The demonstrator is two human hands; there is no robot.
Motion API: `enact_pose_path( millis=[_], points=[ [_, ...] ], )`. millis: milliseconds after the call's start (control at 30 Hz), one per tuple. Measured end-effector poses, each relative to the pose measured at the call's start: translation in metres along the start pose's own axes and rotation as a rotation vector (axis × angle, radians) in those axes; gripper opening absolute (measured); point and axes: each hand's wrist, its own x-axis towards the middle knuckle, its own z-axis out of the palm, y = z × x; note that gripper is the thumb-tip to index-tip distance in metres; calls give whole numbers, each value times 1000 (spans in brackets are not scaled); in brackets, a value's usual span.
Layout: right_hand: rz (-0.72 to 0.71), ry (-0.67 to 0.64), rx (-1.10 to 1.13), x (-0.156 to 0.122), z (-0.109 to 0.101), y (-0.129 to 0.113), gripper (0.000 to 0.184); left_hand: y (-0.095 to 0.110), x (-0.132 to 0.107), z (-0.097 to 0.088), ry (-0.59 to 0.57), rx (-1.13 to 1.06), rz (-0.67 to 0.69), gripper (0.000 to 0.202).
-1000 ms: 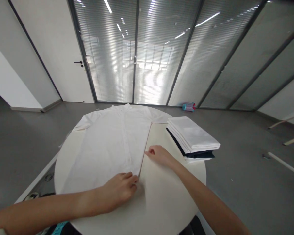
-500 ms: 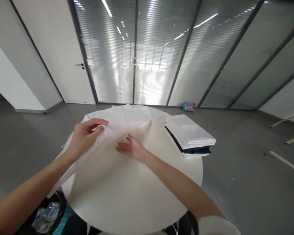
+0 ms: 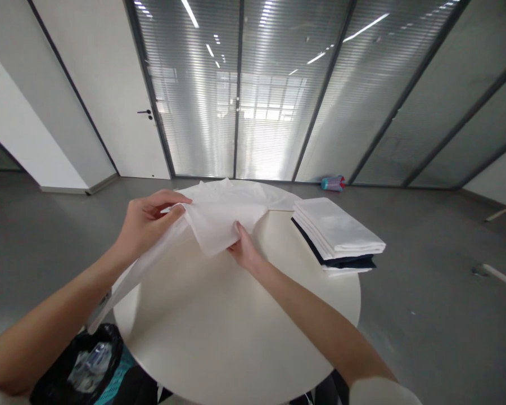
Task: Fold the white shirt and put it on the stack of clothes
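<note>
Below the edge of the round white tabletop (image 3: 236, 332) sits a black bag (image 3: 78, 365) with clear plastic inside. On the tabletop, a white shirt (image 3: 223, 219) is partly raised off the surface: the left hand (image 3: 149, 222) pinches a fold with narrowed fingers, while the right hand (image 3: 245, 251) grips the hanging edge. Just right of the shirt lies a folded stack of white and dark clothes (image 3: 337, 236), and a teal bottle (image 3: 332, 183) lies farther off on the grey floor (image 3: 421, 236).

Head-worn view, facing forward and down, close above round table (image 3: 236, 343)
</note>
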Motion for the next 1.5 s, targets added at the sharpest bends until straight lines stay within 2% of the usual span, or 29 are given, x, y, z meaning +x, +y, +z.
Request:
enact_pose_path(
  millis=[67, 133, 233, 300, 333, 367, 400, 467, 533, 600, 667, 733, 800, 867, 933, 1033, 1167, 1300, 1500],
  points=[
    [-111, 34, -111, -24, -31, -21, 30, 3, -11, 0, -117, -16, 7, 20],
    [-197, 108, -274, -53, -66, -44, 37, 11, -25, 0, -309, -7, 30, 21],
    [-208, 244, -630, -101, -120, -71, 49, 20, -42, 1, -787, -3, 113, 25],
    [-214, 282, -972, -129, -153, -80, 64, 12, -46, 4, -1077, 19, 162, 36],
    [-179, 248, -1195, -142, -166, -82, 68, -1, -45, 6, -1146, 59, 172, 41],
    [-133, 216, -1423, -153, -177, -82, 68, -18, -43, 10, -1160, 127, 173, 46],
    [-109, 213, -1629, -162, -185, -81, 62, -41, -40, 14, -1115, 221, 156, 48],
    [-145, 243, -1918, -173, -189, -77, 46, -96, -32, 23, -915, 444, 125, 55],
    [-296, 256, -2029, -172, -179, -74, 38, -150, -22, 32, -714, 657, 106, 61],
    [-490, 187, -2030, -153, -159, -74, 39, -193, -10, 41, -591, 773, 68, 62],
    [-656, 89, -2009, -116, -134, -77, 43, -219, 2, 49, -520, 845, 13, 62],
    [-716, 80, -1995, -68, -111, -82, 52, -231, 13, 56, -473, 888, -34, 61],
    [-690, 142, -1997, -17, -96, -85, 59, -237, 21, 61, -456, 920, -92, 63],
    [-648, 204, -2014, 25, -91, -84, 64, -243, 26, 62, -481, 939, -176, 66],
    [-485, 199, -2036, 52, -97, -80, 69, -251, 27, 58, -517, 946, -246, 68],
    [-347, 172, -2070, 67, -115, -68, 71, -261, 25, 48, -520, 956, -264, 69],
    [-408, 202, -2084, 68, -128, -59, 70, -268, 22, 43, -499, 975, -245, 68],
    [-514, 286, -2080, 78, -131, -70, 72, -270, 20, 44, -477, 975, -225, 68],
    [-417, 333, -2025, 95, -145, -81, 65, -275, 19, 42, -462, 961, -230, 68]
  ],
)
